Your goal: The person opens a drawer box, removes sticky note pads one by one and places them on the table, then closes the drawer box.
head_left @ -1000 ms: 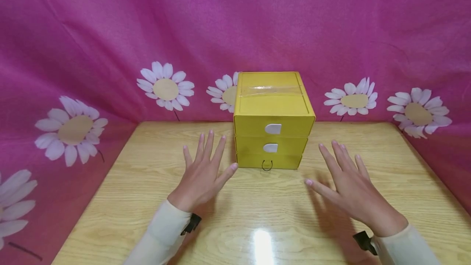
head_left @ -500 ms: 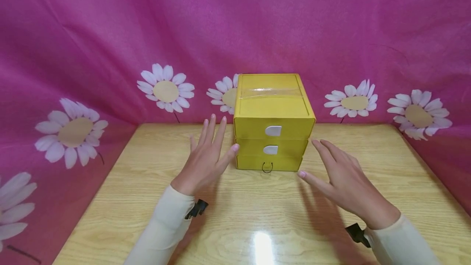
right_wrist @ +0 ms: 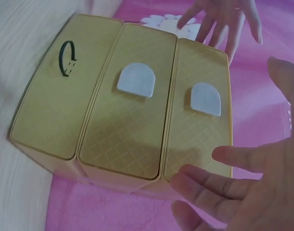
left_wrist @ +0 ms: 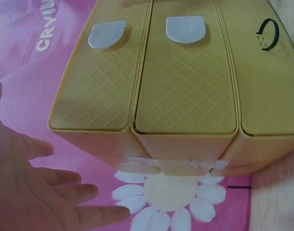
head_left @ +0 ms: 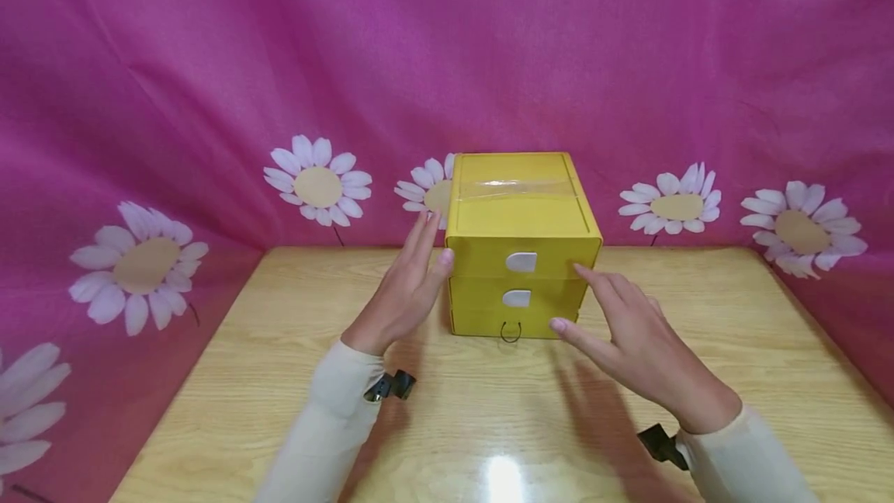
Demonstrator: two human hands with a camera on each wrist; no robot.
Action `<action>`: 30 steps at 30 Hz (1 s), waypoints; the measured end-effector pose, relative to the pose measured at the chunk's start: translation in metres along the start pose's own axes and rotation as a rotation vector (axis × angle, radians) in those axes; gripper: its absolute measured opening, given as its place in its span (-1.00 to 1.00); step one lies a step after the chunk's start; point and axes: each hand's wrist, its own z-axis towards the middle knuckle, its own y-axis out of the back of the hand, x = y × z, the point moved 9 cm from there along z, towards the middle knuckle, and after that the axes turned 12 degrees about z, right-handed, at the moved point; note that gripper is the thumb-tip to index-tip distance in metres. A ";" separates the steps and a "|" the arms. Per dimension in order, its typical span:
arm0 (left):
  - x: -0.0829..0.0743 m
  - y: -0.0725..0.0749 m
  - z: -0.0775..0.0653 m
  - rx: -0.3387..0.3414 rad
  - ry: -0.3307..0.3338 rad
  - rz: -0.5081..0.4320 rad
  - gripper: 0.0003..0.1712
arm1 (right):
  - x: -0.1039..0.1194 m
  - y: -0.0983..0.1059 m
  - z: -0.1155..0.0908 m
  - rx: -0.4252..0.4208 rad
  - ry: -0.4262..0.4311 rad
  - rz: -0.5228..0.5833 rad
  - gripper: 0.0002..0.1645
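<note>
Flanking the yellow box point(head_left: 522, 243) at twelve o'clock on the table point(head_left: 461, 402): left hand point(head_left: 400, 297) at eight, right hand point(head_left: 646, 348) at four, fingers extended, gripping nothing. Uneven side pressure could skew the box.

We take the box point(head_left: 524, 244) for stiff plastic or coated board — we cannot tell which. Its fronts point(left_wrist: 185, 91) are embossed with a fine diamond lattice, while the top point(head_left: 520, 216) looks smooth with a faint sheen. Clear tape point(head_left: 517, 188) on it is glossy, slightly wrinkled and catches the light. The white tabs point(left_wrist: 185, 30) look smooth, like plastic; the black loop point(left_wrist: 276, 34) is smooth, its material unclear to us. We see pale wood grain on the bench point(head_left: 447, 425), with a polished finish — it throws back a bright glare. The cloth point(head_left: 349, 60) looks mostly matt and softly creased; the sleeves point(head_left: 317, 429) are matt fabric.
</note>
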 end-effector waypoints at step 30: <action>0.015 -0.029 0.039 -0.137 -0.039 -0.383 -0.40 | 0.003 -0.018 0.032 -0.012 0.021 0.245 -0.32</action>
